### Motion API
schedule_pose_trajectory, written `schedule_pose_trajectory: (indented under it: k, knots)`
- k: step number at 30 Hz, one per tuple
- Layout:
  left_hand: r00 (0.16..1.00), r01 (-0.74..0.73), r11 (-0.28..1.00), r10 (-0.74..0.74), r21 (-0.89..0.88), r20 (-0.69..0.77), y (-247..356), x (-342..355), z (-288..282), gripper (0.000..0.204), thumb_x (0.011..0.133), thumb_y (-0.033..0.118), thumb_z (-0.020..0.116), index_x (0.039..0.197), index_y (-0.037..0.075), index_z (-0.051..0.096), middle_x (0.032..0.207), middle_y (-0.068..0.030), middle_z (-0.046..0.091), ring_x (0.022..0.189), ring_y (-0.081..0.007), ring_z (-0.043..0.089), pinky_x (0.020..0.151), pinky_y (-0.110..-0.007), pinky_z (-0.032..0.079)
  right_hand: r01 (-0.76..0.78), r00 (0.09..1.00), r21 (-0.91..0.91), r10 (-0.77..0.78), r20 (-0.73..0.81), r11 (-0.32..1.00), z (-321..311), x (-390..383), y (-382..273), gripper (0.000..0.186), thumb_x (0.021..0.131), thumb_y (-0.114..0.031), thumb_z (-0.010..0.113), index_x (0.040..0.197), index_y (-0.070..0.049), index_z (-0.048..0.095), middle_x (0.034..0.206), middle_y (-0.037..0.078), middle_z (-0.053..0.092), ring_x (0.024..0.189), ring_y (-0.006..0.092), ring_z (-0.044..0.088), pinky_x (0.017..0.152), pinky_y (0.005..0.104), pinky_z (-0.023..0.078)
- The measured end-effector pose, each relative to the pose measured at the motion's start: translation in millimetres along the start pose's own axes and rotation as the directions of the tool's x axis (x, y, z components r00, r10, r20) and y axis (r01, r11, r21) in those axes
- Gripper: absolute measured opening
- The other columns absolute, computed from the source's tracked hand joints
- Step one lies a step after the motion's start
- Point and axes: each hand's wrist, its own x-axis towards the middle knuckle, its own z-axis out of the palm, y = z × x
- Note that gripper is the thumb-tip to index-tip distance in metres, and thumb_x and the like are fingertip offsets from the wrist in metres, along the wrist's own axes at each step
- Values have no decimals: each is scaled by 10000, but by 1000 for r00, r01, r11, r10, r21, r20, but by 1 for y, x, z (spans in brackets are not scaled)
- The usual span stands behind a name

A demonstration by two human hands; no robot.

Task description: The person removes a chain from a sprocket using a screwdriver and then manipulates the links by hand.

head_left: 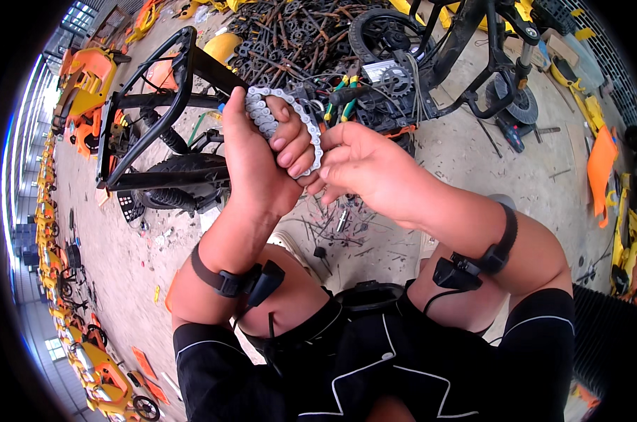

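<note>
A silver roller chain (261,114) is bunched up in my left hand (251,165), whose fingers curl round it with the thumb pointing up. One strand arcs over the fingers and down toward my right hand (367,165). The fingertips of that hand are drawn together at the lower part of the strand and appear to pinch it. Exactly where they meet the links is partly hidden. Beyond my hands, a black bike frame with a chainring (394,81) lies on the floor, and two pairs of green-and-yellow-handled pliers (348,98) rest near it.
A heap of rusty metal parts (283,46) lies ahead. Another black frame (185,91) stands at the left, and a cordless drill (510,133) lies at the right. Small scraps (343,221) litter the floor between my legs. Yellow-orange bikes (86,352) line the left side.
</note>
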Motion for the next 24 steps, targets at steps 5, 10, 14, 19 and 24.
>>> schedule_pose_trajectory:
  k: [5, 10, 14, 19, 24]
  knots:
    - [999, 21, 998, -19, 55, -37, 1, -3, 4, 545, 1048, 532, 329, 778, 92, 505, 558, 30, 328, 416, -93, 261, 367, -254, 221, 104, 994, -323, -92, 53, 941, -7, 1, 4, 317, 973, -40, 568, 1270, 47, 503, 1041, 98, 656, 913, 155, 629, 786, 301, 518]
    - [995, 19, 997, -11, 81, -99, -1, -5, 9, 494, 1033, 526, 402, 773, 113, 482, 540, 56, 289, 406, -68, 244, 348, -225, 196, 145, 989, -371, -135, 52, 917, -13, 2, -2, 240, 985, -125, 638, 1182, 4, 593, 973, 38, 641, 849, 96, 575, 746, 266, 492]
    - [995, 15, 995, -5, 102, -95, -2, -6, 10, 503, 1031, 523, 407, 757, 106, 478, 537, 57, 295, 389, -68, 232, 341, -225, 195, 122, 991, -340, -136, -17, 932, -9, 3, -4, 254, 985, -205, 682, 1120, 3, 625, 939, 28, 650, 811, 83, 578, 720, 255, 496]
    - [989, 27, 993, -10, 114, -145, -4, -7, 13, 510, 1021, 532, 422, 749, 104, 476, 524, 60, 295, 376, -68, 228, 336, -226, 194, 131, 988, -357, -150, -29, 925, -12, 5, 1, 236, 978, -193, 694, 1086, 7, 634, 889, 27, 663, 758, 83, 588, 694, 248, 512]
    - [982, 58, 993, -38, 104, -184, -4, -10, 15, 517, 1001, 553, 458, 720, 119, 457, 501, 67, 288, 369, -66, 236, 337, -224, 191, 126, 992, -282, -124, 26, 951, -13, 3, 0, 208, 966, -146, 705, 1064, 22, 630, 882, 41, 668, 775, 92, 612, 704, 253, 529]
